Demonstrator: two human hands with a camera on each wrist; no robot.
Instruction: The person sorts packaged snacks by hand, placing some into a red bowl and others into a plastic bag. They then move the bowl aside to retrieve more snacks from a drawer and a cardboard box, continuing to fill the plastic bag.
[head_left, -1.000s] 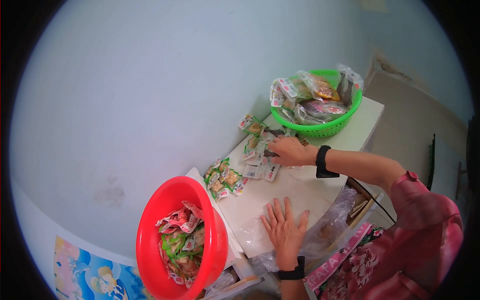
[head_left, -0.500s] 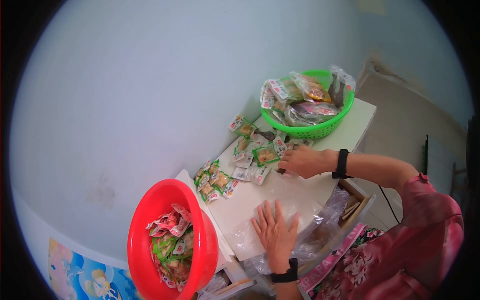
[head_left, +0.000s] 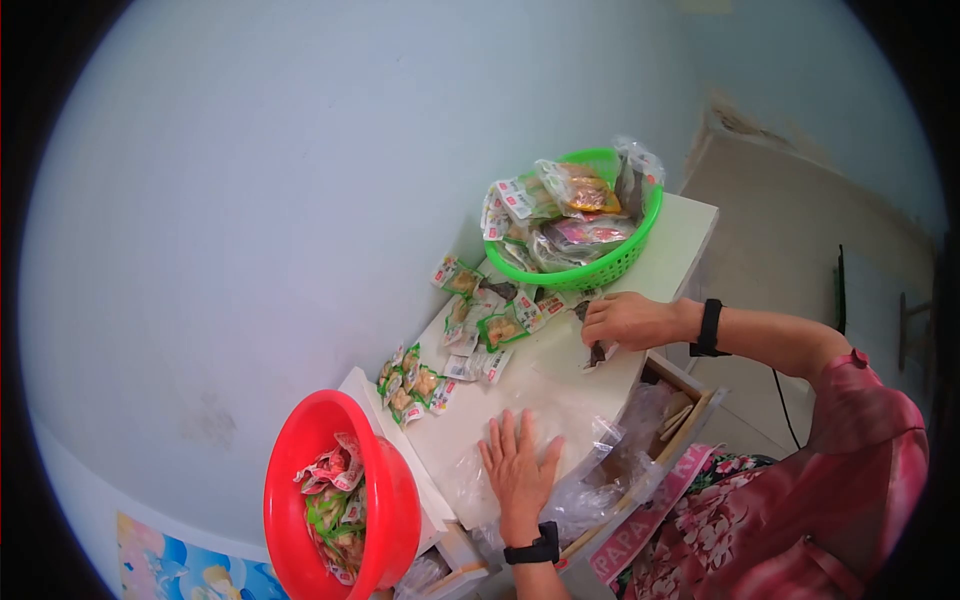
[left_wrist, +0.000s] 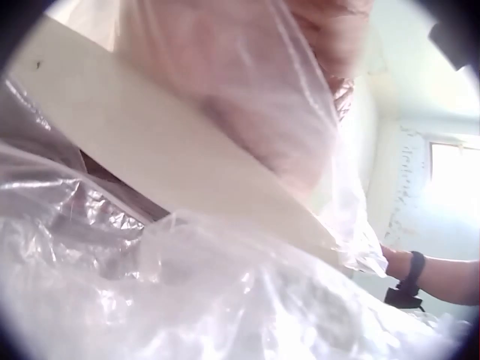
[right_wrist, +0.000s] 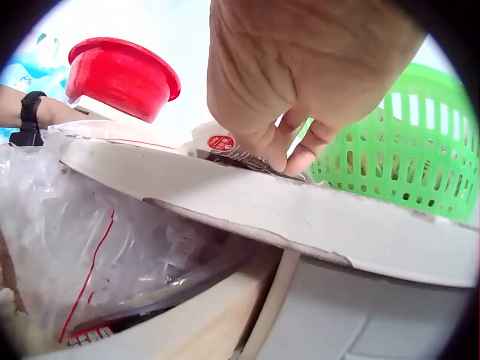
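Nearest me, my left hand (head_left: 520,472) lies flat with the fingers spread, pressing the clear crinkled plastic bag (head_left: 560,480) onto the white tabletop (head_left: 545,385) at about 6 o'clock; the bag spills over the near edge toward an open drawer at 4 o'clock. The left wrist view is mostly plastic film, so it adds little.

Further out at 2 o'clock, my right hand (head_left: 625,320) has its fingers curled down on a small dark sealed snack packet with a red label (head_left: 597,352), pinching it against the table close to the right-hand edge — the right wrist view shows the fingertips (right_wrist: 289,154) clamped on it just above the rim.

As I judge it, the sorting is partway: a loose row of small green-edged snack packets (head_left: 470,330) lies along the wall side from 10 to 12 o'clock, the round red plastic basin (head_left: 335,500) at 8 o'clock is part filled, and the green slotted plastic basket (head_left: 575,245) at 1 o'clock is heaped.

Room is tight. The bare middle strip between my two hands is the only open surface; the wall closes off the far side, and the basket sits near the far corner.
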